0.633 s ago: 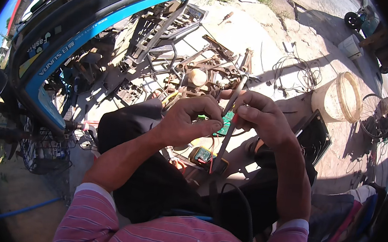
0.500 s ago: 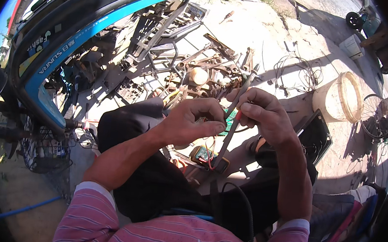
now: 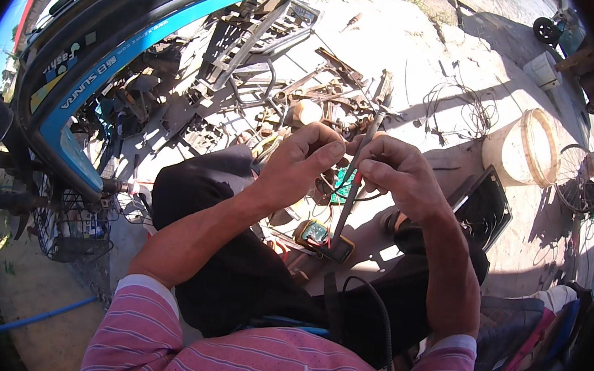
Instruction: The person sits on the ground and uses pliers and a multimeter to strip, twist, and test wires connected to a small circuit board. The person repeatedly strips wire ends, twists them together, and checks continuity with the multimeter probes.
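Note:
My left hand (image 3: 304, 163) and my right hand (image 3: 399, 174) meet in front of me, fingertips nearly touching. Both are closed in a pinch. A thin black wire (image 3: 363, 199) loops below them and runs up to my right fingers; a small red piece (image 3: 358, 178) shows beside that thumb. What my left fingers hold is hidden. A long dark strip (image 3: 342, 222) stretches up past my right fingers; I cannot tell whether they grip it. Under the hands lie a green circuit board (image 3: 342, 183) and a multimeter (image 3: 314, 231) with a yellow-green edge and a red lead.
Metal tools and scrap (image 3: 327, 92) spread ahead, around a pale round object (image 3: 308, 111). Coiled wire (image 3: 462, 108) and a whitish bucket (image 3: 518, 149) stand right. A blue-and-black vehicle panel (image 3: 78, 114) rises on the left. A dark cable (image 3: 379, 315) hangs before my lap.
My left hand has risen and turned, bringing its fingertips closer to my right hand's. The circuit board and the black wire loop show more. My right hand has barely moved.

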Tool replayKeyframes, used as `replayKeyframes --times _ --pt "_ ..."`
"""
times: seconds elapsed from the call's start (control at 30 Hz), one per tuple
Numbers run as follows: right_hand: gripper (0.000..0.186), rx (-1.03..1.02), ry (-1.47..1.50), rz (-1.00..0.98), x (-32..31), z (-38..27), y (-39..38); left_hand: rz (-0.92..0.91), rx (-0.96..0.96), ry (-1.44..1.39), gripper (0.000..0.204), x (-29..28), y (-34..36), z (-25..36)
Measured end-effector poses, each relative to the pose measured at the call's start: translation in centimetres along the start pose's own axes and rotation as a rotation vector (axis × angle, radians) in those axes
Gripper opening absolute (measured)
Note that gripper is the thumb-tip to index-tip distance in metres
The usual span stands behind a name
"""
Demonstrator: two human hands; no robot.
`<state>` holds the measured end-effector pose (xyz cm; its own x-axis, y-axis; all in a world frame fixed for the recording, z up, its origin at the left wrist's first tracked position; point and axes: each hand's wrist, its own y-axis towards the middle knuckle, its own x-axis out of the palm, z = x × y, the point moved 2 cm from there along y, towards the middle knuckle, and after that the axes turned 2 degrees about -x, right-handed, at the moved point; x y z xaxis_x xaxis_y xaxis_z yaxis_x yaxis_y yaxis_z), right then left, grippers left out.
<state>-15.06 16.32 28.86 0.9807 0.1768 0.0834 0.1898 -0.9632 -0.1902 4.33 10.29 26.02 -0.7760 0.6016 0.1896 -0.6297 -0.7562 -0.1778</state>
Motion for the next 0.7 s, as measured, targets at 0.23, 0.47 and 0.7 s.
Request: replayKeyframes --times 0.23,0.47,0.7 --pt "0.013 0.028 -0.018 0.034 0.48 -0.17 0.15 0.030 0.024 0.028 0.029 -0.06 0.28 -0.31" --pt "0.015 0.005 -0.080 0.054 0.52 0.32 0.36 0.044 0.000 0.036 0.034 0.16 0.12 -0.37" --pt "0.017 -0.004 -0.122 0.072 0.58 0.78 0.37 -0.024 -0.107 0.014 0.038 0.05 0.19 -0.48"
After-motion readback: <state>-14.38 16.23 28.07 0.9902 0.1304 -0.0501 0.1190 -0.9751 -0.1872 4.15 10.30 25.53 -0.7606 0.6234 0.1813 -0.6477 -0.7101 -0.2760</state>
